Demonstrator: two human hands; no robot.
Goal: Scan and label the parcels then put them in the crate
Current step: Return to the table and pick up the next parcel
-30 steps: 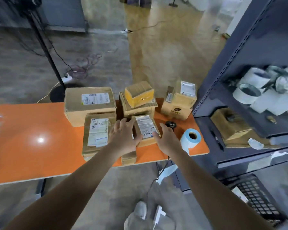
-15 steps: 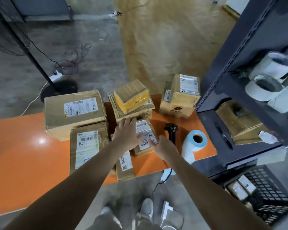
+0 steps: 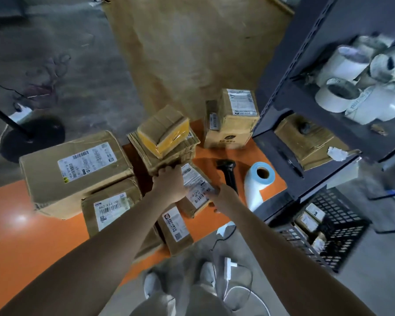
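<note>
Here, head view: looking steeply down over both forearms onto an orange table [image 3: 32, 242] crowded with cardboard parcels.
Parcel in hand: small parcel [image 3: 197, 190], a flat brown carton with its printed label facing up. It is at the centre of the frame, just in front of the stack of parcels [image 3: 167, 142]. Whether it rests on the table or is slightly raised cannot be told.
Left hand [image 3: 169, 184]: fingers curled over the parcel's far left corner, gripping it.
Right hand [image 3: 222, 198]: thumb on the top face by the label's corner, fingers apparently tucked under the right edge, pinching it.
Handling, judged: probably light and stiff. Bare cardboard offers friction, while taped and labelled faces are slicker. Best held by opposite edges, with the barcode left uncovered for scanning.
Tools: scanner [image 3: 228, 174] and label roll [image 3: 258, 185], right of centre, just beside the right hand.
Destination: crate [image 3: 344, 233], black lattice, in the lower right of the frame at the foot of the shelf unit [image 3: 281, 92], with labelled parcels already inside.
</note>
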